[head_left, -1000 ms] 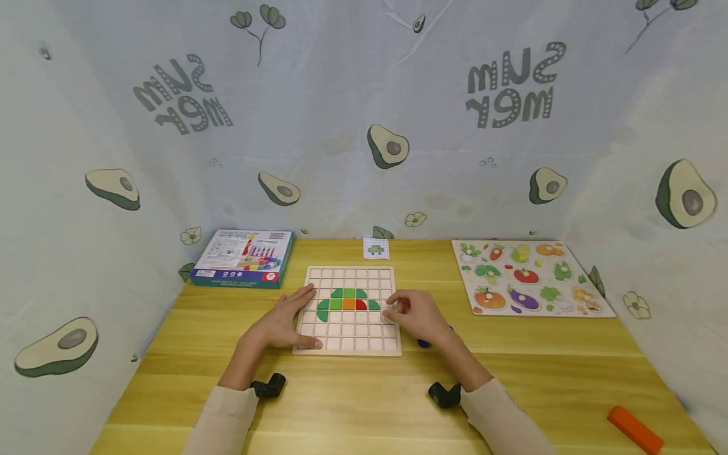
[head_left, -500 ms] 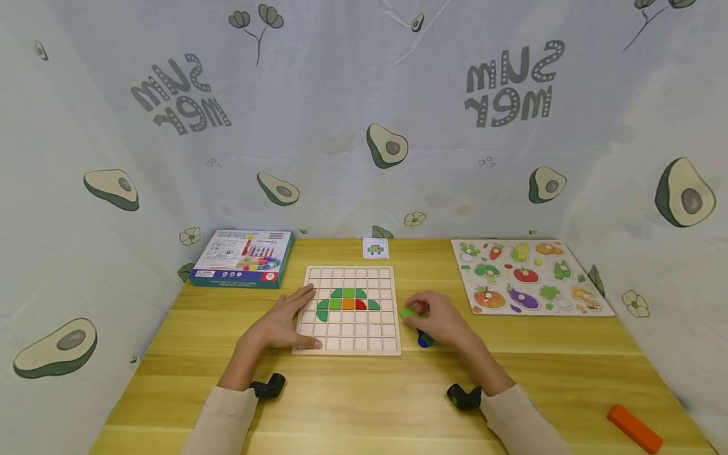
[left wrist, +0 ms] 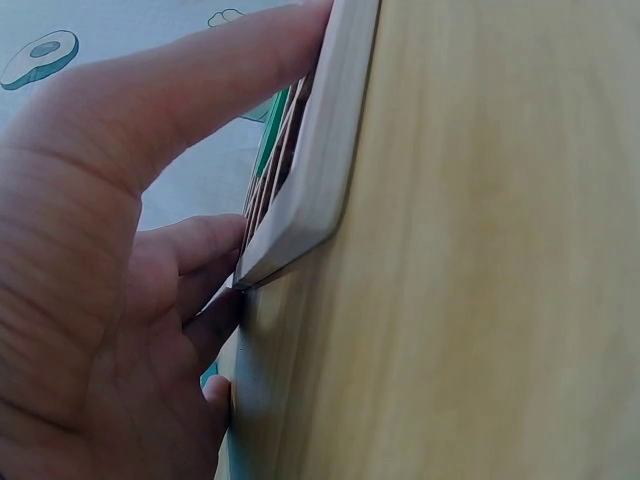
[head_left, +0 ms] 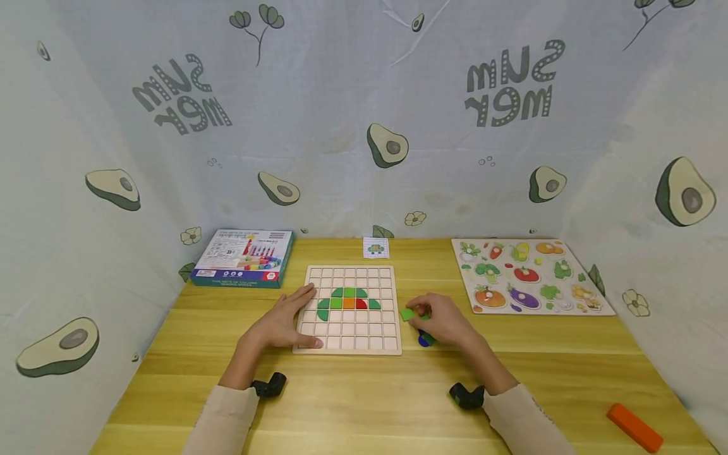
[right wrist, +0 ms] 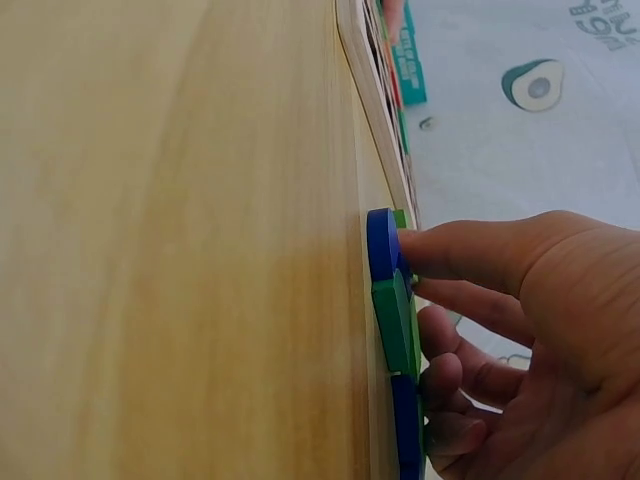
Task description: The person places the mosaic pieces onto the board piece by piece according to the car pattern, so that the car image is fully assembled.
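I can't tell whether the right hand [head_left: 436, 318] pinches the light green square [head_left: 406, 314], just off the three o'clock edge of the grid board [head_left: 348, 343]. The left hand [head_left: 279, 322], thumb spread from fingers, rests at the board's nine o'clock side.

We see pale, bluish-white cloth [head_left: 318, 95] forming the far wall and the left and right sides, printed with halved avocados [head_left: 388, 146], cream flowers [head_left: 635, 304] and mirrored grey-green lettering [head_left: 508, 107] that spells "summer" once toward the left and once toward the right. In front of us a yellowish, wood-grained table [head_left: 352, 398] spreads from the near edge of our view to the foot of the far cloth, its grain running left to right. We find the light soft and even, with thin creases [head_left: 423, 38] catching it high on the far cloth.
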Motion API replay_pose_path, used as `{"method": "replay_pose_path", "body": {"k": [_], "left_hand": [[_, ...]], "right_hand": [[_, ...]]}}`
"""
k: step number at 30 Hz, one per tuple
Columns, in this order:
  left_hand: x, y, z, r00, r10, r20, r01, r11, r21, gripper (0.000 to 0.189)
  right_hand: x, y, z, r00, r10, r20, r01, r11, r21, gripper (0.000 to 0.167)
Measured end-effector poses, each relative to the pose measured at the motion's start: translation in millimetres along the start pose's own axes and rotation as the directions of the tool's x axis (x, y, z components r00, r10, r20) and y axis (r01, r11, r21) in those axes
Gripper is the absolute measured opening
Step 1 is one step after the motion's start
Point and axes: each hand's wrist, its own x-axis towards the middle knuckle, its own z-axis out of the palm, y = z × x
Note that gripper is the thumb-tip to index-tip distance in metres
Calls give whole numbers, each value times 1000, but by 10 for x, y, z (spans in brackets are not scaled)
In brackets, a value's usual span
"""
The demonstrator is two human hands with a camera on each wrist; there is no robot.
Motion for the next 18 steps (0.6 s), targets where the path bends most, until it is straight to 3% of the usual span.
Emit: {"method": "replay_pose_path", "body": {"k": [18], "left_hand": [[1, 8, -8, 1000, -9, 4, 8, 1000, 17, 122]], "right_hand": [[4, -73, -24, 999, -14, -41, 14, 1000, 2, 26]]}}
